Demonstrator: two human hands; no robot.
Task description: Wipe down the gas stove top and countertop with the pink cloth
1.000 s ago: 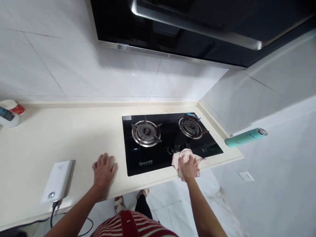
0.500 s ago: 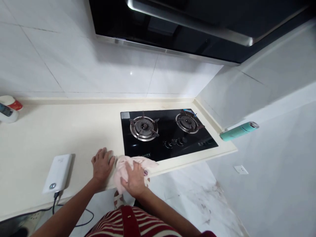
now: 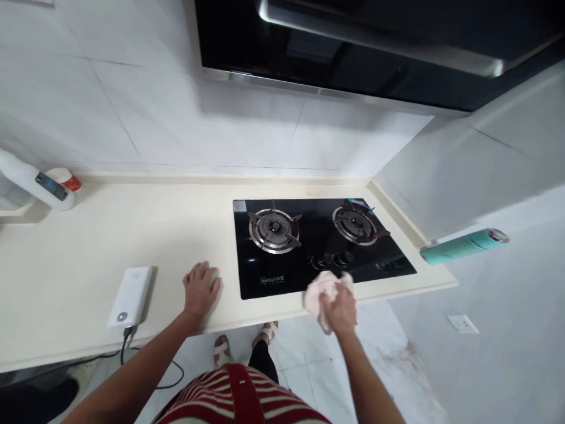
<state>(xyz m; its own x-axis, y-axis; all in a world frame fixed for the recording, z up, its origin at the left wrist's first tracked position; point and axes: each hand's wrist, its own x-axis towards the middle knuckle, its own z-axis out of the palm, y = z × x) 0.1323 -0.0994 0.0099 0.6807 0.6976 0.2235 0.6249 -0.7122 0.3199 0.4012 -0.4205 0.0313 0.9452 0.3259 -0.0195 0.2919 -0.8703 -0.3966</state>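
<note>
A pale pink cloth (image 3: 318,294) lies bunched under my right hand (image 3: 342,307), which grips it at the counter's front edge, over the near rim of the black gas stove (image 3: 304,280). Some of the cloth hangs down past the edge. My left hand (image 3: 200,288) rests on the cream countertop (image 3: 176,235) left of the stove, fingers spread, holding nothing. The stove has a left burner (image 3: 274,228), a right burner (image 3: 355,224) and dark knobs (image 3: 331,259) between them near the front.
A white power bank (image 3: 131,296) with a plugged-in cable lies left of my left hand. A white bottle (image 3: 37,179) and a red-and-white cup (image 3: 66,178) stand at the far left. A green cylinder (image 3: 463,246) is at the right end. The range hood (image 3: 335,53) overhangs the stove.
My right hand has moved right along the counter's front edge with the cloth, from the stove's left corner to near its middle. My left hand stays on the countertop. The view has shifted slightly.
</note>
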